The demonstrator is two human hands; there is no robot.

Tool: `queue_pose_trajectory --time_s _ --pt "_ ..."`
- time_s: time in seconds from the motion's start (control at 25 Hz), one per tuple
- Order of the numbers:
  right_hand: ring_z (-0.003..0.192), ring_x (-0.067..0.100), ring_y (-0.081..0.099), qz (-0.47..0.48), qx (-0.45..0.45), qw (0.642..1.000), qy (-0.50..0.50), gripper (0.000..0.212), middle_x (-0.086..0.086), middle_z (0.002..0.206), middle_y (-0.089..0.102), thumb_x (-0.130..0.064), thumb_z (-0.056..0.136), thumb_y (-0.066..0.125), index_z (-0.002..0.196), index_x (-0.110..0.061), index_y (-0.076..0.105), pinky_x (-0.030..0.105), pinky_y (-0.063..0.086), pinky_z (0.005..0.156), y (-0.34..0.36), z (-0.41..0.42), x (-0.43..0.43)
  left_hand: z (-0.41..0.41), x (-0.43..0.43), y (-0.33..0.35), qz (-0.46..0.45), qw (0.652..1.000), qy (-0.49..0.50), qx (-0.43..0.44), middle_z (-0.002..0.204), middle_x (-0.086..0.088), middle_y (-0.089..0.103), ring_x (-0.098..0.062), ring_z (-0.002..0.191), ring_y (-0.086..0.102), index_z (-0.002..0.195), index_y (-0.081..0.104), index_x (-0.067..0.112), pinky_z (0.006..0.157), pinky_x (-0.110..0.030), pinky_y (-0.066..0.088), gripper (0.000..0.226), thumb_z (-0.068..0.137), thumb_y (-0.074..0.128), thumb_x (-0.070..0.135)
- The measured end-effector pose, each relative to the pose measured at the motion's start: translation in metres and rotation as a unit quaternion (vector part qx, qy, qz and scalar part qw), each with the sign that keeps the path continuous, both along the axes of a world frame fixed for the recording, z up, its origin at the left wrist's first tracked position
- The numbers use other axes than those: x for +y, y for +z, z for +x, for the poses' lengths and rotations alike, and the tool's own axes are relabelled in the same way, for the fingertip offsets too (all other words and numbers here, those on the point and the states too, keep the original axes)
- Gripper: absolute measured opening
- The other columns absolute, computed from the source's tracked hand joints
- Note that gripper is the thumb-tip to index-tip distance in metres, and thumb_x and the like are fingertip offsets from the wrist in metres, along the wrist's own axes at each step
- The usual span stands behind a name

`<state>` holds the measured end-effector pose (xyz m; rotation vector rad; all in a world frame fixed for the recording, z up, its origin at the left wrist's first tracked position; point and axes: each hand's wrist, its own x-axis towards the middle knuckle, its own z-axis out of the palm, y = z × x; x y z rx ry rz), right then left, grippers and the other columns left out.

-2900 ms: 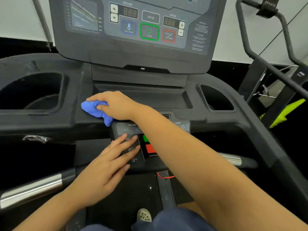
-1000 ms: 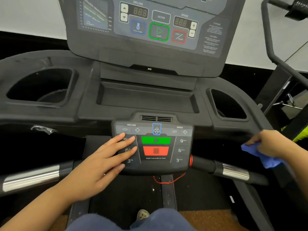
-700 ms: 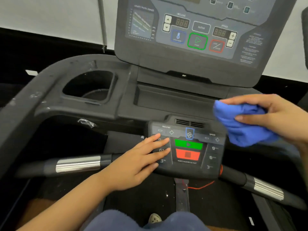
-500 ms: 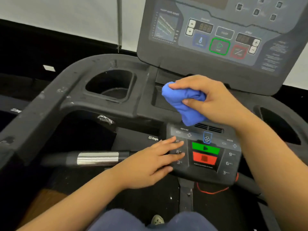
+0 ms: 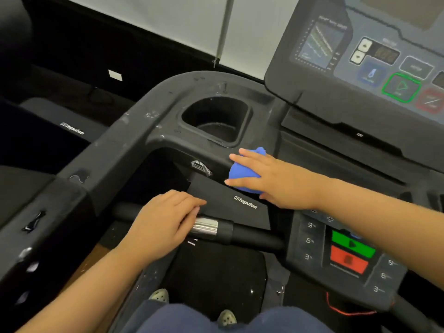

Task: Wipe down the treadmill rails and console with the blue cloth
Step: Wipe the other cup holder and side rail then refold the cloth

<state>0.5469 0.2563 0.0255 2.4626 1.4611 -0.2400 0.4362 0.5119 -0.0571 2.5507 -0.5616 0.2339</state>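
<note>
Centre frame, the right grip (image 5: 271,179) wraps its spread fingers round the bunched blue cloth (image 5: 241,175), pressing it against the console (image 5: 271,121) edge just below the cup holder (image 5: 216,118). Lower left of it, the left grip (image 5: 165,222) lies relaxed, fingers together, on the rail (image 5: 252,236).

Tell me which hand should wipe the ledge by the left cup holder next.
Right. The right hand holds the blue cloth against the console ledge just below the cup holder. The left hand rests on the front handlebar, with no cloth.
</note>
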Motion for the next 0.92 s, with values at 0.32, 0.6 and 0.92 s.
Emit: queue_pose_trajectory --time_s 0.32,0.6,0.92 --pt "0.143 0.039 0.020 -0.010 -0.175 0.979 0.106 0.076 0.017 0.155 0.023 0.001 0.079 0.041 0.150 -0.024 0.024 0.054 0.037 0.103 -0.038 0.008 0.076 -0.001 0.003 -0.018 0.035 0.994 0.093 -0.048 0.059 0.007 0.056 -0.015 0.056 0.052 0.071 0.061 0.021 0.054 -0.033 0.040 0.036 0.093 0.034 0.031" --pt "0.144 0.039 0.015 0.125 -0.187 0.973 0.054 0.079 0.020 0.156 0.016 0.013 0.082 0.037 0.150 -0.019 0.011 0.051 0.044 0.100 -0.051 0.029 0.170 0.000 0.003 -0.021 0.028 0.991 0.109 -0.076 0.054 0.004 0.049 -0.016 0.054 0.048 0.064 0.055 0.020 0.053 -0.030 0.033 0.032 0.091 0.039 0.029" --pt "0.144 0.019 0.024 -0.087 -0.247 0.932 0.250 0.068 0.000 0.158 0.018 -0.005 0.085 0.033 0.151 -0.015 0.018 0.037 0.032 0.110 -0.053 0.027 0.149 0.000 0.006 -0.023 0.035 0.993 0.086 -0.074 0.057 0.005 0.054 -0.016 0.056 0.049 0.068 0.058 0.019 0.054 -0.031 0.035 0.034 0.092 0.036 0.030"
